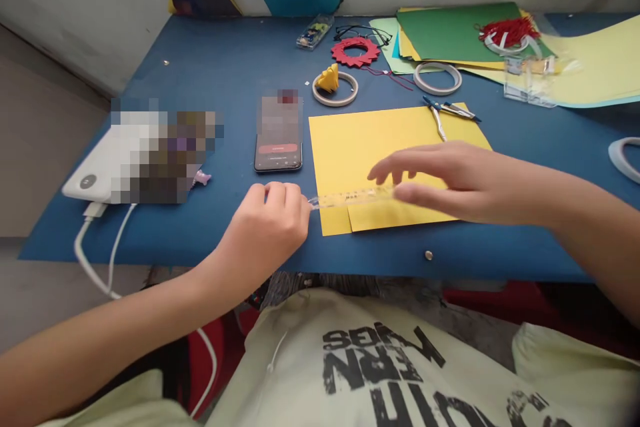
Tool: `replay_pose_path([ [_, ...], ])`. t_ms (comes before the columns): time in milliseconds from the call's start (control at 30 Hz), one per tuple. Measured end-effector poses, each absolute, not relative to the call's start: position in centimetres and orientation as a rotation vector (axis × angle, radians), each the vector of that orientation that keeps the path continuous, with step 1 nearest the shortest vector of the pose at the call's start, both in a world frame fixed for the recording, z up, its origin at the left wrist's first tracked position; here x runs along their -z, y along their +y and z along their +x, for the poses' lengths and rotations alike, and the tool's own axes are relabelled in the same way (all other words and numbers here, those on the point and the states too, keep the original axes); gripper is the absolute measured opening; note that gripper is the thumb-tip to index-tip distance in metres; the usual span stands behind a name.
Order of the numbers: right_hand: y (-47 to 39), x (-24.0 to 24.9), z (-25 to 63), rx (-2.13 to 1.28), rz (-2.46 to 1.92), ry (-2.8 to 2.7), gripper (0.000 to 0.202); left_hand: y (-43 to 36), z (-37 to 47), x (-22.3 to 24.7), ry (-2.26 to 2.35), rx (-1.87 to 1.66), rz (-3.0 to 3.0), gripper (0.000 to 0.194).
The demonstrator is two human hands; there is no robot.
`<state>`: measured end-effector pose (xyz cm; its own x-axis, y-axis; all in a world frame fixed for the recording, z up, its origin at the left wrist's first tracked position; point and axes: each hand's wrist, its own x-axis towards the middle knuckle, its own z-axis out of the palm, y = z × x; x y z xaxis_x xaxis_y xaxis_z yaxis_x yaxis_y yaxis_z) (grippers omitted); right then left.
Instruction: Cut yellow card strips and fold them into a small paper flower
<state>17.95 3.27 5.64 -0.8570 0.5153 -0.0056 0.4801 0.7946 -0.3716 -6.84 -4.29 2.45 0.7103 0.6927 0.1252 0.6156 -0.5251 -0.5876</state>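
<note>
Yellow paper [340, 147] lies on the blue table in front of me, with another yellow piece at its lower edge. A clear ruler [350, 197] extends across the paper's lower part. My left hand [277, 213] is closed round the ruler's left end, just off the paper's left edge. Over the right part of the paper, my right hand [445, 180] has its fingers apart and bent, near the ruler's right end, with nothing seen held in it. A compass [453, 109] rests on the paper's upper right.
A phone [279, 140] lies left of the paper, and a white power bank [100, 160] with cables sits at far left. Behind are tape rolls [437, 79], a red paper ring [355, 52], glasses [363, 31] and green sheets [450, 33].
</note>
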Motion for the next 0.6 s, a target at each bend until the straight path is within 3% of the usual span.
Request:
replay_pose_path([
  [100,4.0,-4.0,17.4,-0.207,-0.668,-3.039,0.034,-3.6,-6.0,-2.1,-1.008,-0.138,-2.347,0.027],
  [200,4.0,-2.0,17.8,-0.140,-0.636,-3.024,0.032,-3.3,-6.2,-2.0,-0.960,-0.065,-2.454,0.022],
  [367,2.4,-3.2,19.1,-0.525,-0.573,-2.885,0.024,-2.6,-7.4,-2.9,-0.957,0.477,-2.759,0.025],
  [433,1.7,-4.7,18.9,-0.683,-0.489,-2.836,0.031,-1.9,-7.5,-3.3,-0.985,0.730,-2.911,0.030],
  [600,1.7,-5.8,17.0,0.135,-0.491,-2.746,0.042,0.9,-6.4,-2.8,-0.933,1.291,-3.184,0.027],
])
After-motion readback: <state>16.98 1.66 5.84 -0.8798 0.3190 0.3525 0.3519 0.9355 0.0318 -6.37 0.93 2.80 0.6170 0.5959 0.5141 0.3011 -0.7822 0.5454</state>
